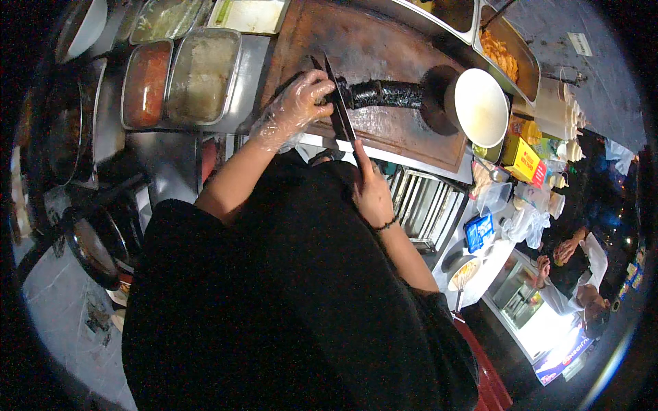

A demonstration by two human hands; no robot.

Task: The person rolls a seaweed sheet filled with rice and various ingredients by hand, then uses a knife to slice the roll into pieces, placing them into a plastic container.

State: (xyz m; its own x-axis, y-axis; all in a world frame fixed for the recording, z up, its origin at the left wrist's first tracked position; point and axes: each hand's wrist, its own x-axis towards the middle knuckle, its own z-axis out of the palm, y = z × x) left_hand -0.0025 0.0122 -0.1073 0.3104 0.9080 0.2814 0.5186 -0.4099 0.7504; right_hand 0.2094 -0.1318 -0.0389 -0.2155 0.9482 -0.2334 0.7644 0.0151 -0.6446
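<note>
My right hand [374, 192] grips the handle of a long kitchen knife [343, 110], index finger laid along it. The blade points away from me across a brown cutting board [318, 31]. Just right of the blade lies a dark seaweed-wrapped roll [390, 94], with a cut line across it. My left hand [303, 100], in a clear plastic glove, is on the other side of the blade, its bent fingertips close to the steel. Whether those fingers hold a piece is hidden. At the roll's right end a white bowl [482, 108] casts a round shadow.
Containers of orange-red food [148, 85] and pale food [204, 77] stand left. A metal pan [501, 56] of orange food is at the upper right. Squeeze bottles [565, 118], a yellow box [524, 160] and a whisk [464, 280] sit right. Another person [570, 293] stands beyond.
</note>
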